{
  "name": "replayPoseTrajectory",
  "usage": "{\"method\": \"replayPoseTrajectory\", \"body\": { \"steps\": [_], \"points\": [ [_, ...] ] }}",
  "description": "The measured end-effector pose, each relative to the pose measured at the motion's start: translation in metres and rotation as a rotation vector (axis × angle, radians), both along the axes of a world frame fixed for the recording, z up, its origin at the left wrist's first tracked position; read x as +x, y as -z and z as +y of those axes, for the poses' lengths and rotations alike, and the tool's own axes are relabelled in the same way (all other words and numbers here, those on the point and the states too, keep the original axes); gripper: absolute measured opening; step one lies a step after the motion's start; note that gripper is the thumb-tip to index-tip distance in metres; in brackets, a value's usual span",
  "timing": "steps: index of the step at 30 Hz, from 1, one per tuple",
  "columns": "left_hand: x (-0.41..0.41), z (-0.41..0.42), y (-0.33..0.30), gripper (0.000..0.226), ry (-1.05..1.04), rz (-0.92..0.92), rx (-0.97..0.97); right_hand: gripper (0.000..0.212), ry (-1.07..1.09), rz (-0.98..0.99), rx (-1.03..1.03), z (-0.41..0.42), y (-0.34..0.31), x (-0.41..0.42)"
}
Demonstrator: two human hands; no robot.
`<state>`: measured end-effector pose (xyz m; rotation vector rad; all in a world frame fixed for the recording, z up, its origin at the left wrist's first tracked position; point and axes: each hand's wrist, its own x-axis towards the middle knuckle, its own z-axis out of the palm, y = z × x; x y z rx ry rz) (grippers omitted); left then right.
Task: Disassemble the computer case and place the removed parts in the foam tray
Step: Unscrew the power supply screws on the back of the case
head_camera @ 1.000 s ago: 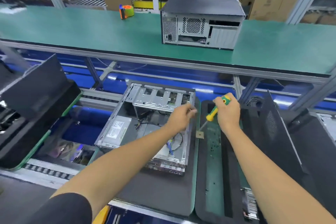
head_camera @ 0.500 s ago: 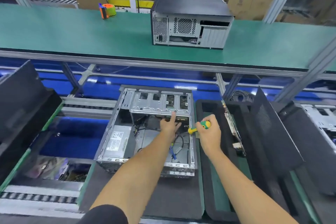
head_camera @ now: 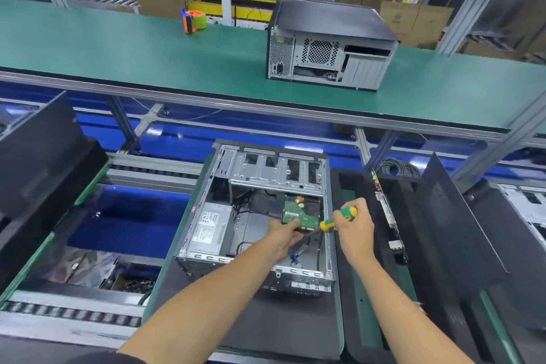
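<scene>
The open case (head_camera: 254, 216) lies on a dark mat, its power supply (head_camera: 211, 226) at the left. Inside it, the left hand (head_camera: 285, 235) pinches a hard drive (head_camera: 300, 216), green board up. Just right, the right hand (head_camera: 356, 229) grips a screwdriver (head_camera: 339, 217) beside the foam tray (head_camera: 359, 319).

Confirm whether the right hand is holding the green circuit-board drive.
No: the right hand grips a yellow-green screwdriver; the left hand holds the drive.
</scene>
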<state>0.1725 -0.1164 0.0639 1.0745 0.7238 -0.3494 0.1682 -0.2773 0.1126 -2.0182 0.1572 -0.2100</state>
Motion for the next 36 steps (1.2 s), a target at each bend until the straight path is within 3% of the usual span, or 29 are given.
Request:
{"method": "replayPoseTrajectory", "body": {
  "steps": [3, 5, 7, 12, 15, 20, 24, 28, 32, 36],
  "points": [
    [-0.006, 0.010, 0.005, 0.013, 0.029, -0.019, 0.036, 0.019, -0.026, 0.018, -0.099, 0.004, -0.001, -0.003],
    [-0.006, 0.022, 0.003, 0.010, 0.021, -0.006, 0.092, 0.021, -0.047, 0.021, -0.143, 0.008, 0.001, -0.004],
    [-0.004, 0.036, -0.002, 0.013, 0.031, -0.002, 0.173, 0.024, -0.063, 0.019, -0.192, 0.013, 0.002, -0.004],
    [-0.003, 0.075, -0.009, 0.044, 0.198, -0.065, 0.594, 0.033, -0.188, 0.067, -0.340, 0.027, 0.013, -0.004],
    [-0.006, 0.087, -0.011, 0.040, 0.278, -0.191, 0.803, 0.036, -0.325, 0.118, -0.480, 0.040, 0.024, -0.006],
    [-0.013, 0.092, -0.020, 0.027, 0.306, -0.344, 0.981, 0.042, -0.441, 0.145, -0.640, 0.061, 0.043, -0.010],
    [-0.018, 0.095, -0.032, 0.028, 0.298, -0.457, 1.245, 0.051, -0.260, 0.247, -0.467, 0.069, 0.045, -0.003],
    [-0.014, 0.105, -0.055, 0.038, 0.225, -0.622, 1.298, 0.042, -0.163, 0.304, -0.227, 0.061, 0.031, 0.001],
    [-0.007, 0.108, -0.083, 0.044, 0.246, -0.724, 1.250, 0.036, 0.045, 0.170, 0.128, 0.048, 0.008, -0.004],
    [0.004, 0.095, -0.102, 0.027, 0.399, -0.844, 1.279, 0.033, 0.110, 0.025, 0.473, 0.043, -0.014, 0.003]
  ]
}}
